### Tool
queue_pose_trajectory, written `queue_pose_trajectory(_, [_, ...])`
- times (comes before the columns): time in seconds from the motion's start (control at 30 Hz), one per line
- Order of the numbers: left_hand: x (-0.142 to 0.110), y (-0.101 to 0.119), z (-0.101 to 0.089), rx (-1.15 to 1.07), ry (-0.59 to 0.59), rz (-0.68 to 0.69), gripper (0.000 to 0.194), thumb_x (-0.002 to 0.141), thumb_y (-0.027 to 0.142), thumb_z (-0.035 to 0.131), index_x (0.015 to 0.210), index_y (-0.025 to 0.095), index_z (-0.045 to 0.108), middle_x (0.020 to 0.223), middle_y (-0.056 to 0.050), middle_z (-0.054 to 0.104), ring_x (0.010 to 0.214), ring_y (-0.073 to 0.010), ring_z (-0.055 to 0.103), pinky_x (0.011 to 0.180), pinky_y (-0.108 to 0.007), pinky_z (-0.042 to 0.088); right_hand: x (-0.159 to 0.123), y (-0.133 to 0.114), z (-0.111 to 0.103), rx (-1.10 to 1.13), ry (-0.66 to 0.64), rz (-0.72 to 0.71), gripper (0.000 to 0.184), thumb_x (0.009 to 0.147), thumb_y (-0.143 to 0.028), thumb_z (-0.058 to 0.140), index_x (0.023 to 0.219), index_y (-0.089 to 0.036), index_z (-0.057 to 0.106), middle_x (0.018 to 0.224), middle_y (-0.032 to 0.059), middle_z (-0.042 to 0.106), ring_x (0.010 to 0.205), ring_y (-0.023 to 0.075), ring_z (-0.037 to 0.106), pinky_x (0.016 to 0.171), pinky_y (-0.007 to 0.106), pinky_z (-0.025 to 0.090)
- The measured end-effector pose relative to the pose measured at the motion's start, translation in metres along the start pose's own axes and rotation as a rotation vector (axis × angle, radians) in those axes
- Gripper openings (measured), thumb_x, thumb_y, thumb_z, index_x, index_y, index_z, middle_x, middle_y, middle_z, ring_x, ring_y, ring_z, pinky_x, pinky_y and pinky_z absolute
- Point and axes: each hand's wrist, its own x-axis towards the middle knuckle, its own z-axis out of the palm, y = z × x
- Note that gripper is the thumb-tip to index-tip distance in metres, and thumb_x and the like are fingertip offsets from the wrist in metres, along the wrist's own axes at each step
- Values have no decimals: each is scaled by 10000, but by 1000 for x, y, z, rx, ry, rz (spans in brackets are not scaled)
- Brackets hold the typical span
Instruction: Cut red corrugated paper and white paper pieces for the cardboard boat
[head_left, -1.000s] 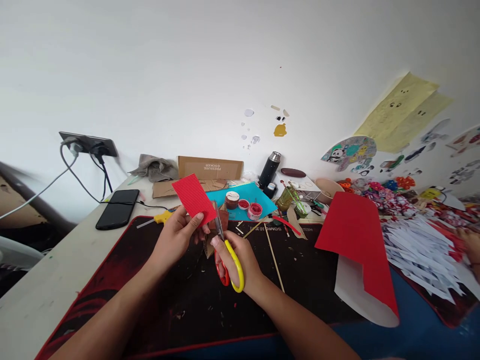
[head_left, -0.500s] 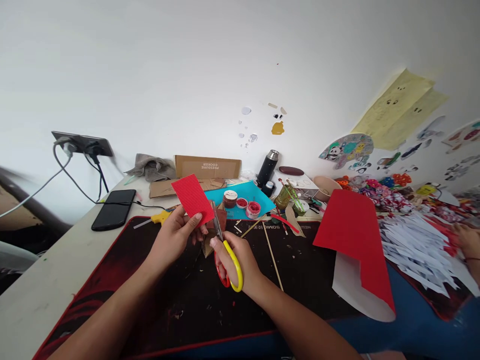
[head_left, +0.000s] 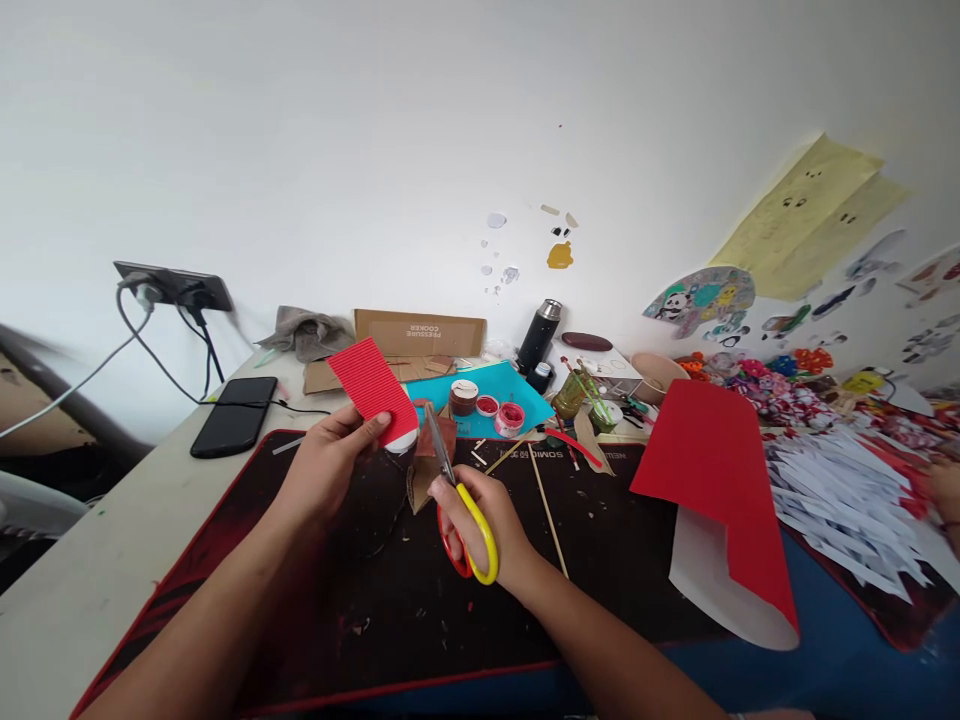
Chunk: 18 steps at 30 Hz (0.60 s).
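Observation:
My left hand [head_left: 341, 445] pinches a piece of red corrugated paper [head_left: 371, 390] by its lower edge, thumb on the ribbed face. A bit of its white underside shows at the lower right corner. In my right hand [head_left: 487, 515] is a pair of scissors [head_left: 478, 530] with one yellow and one red handle, blades pointing up and away. The blades stand to the right of the paper, apart from it. Behind them on the mat lies a folded brown cardboard piece [head_left: 433, 455], partly painted reddish.
A large red sheet [head_left: 697, 440] curls on the right, beside a heap of white paper strips [head_left: 847, 500]. Paint jars [head_left: 510, 418] sit on blue paper [head_left: 525, 385] at the back. A phone [head_left: 234, 417] lies left. Another person's hand [head_left: 946, 490] shows at the far right.
My left hand and the red paper have moved left, away from the scissors. The paper's lower right corner now looks rounded. The scissors have shifted slightly right.

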Motion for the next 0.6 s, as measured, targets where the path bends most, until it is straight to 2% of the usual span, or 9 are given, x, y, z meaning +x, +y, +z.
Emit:
queue_pose_trajectory(0.03, [1, 0, -1, -42, 4, -22, 419, 665, 503, 995, 741, 186, 732, 593, 34, 599, 503, -94, 410, 478, -236, 297, 0, -1, -1, 30, -9, 11, 593, 925, -799, 701, 881, -216, 608, 580, -66, 584, 366, 102, 528, 360, 192, 361])
queue_pose_trajectory(0.1, [3, 1, -1, -97, 6, -62, 456, 650, 489, 1000, 653, 181, 664, 562, 38, 551, 492, -84, 404, 465, -225, 275, 2, -3, -3, 90, -31, 45, 692, 880, -882, 680, 943, -193, 650, 596, -45, 621, 391, 126, 592, 372, 196, 386])
queue_pose_trajectory(0.27, [2, 1, 0, -83, -20, -91, 416, 703, 511, 934, 629, 165, 716, 640, -55, 671, 546, -136, 556, 489, -249, 383, 0, -6, -11, 204, -127, 75, 894, 788, -988, 666, 1124, -161, 686, 672, 36, 734, 542, 225, 766, 519, 260, 544])
queue_pose_trajectory(0.37, [1, 1, 1, -60, -38, -57, 390, 734, 511, 899, 632, 172, 734, 637, -75, 694, 549, -155, 578, 498, -265, 413, -4, -5, -16, 247, -172, 57, 1001, 721, -1044, 651, 1197, -165, 682, 755, 91, 782, 656, 286, 819, 608, 329, 603])
queue_pose_trajectory(0.43, [1, 1, 1, -54, -51, -43, 392, 748, 512, 895, 627, 172, 740, 642, -84, 708, 545, -155, 580, 498, -264, 418, -7, -7, -17, 277, -200, 33, 1057, 684, -1077, 627, 1233, -176, 690, 876, 134, 812, 809, 327, 848, 720, 398, 645])
queue_pose_trajectory(0.5, [1, 1, 2, -70, -69, -46, 399, 750, 510, 908, 621, 170, 744, 652, -89, 718, 545, -152, 584, 496, -260, 421, -8, -10, -16, 273, -217, 8, 1001, 707, -1045, 666, 1222, -188, 711, 991, 153, 824, 934, 335, 847, 844, 447, 652])
queue_pose_trajectory(0.53, [0, 0, 3, -85, -83, -52, 400, 747, 506, 918, 620, 168, 747, 652, -87, 718, 545, -151, 587, 494, -259, 421, -8, -12, -15, 259, -216, 5, 927, 745, -996, 706, 1200, -189, 722, 1007, 147, 824, 928, 321, 844, 859, 444, 649])
queue_pose_trajectory(0.6, [-2, 0, 4, -118, -118, -62, 395, 743, 495, 938, 630, 164, 755, 653, -77, 714, 547, -147, 593, 494, -255, 425, -6, -15, -10, 234, -185, 19, 759, 832, -871, 769, 1145, -181, 734, 930, 108, 817, 767, 265, 826, 754, 383, 638])
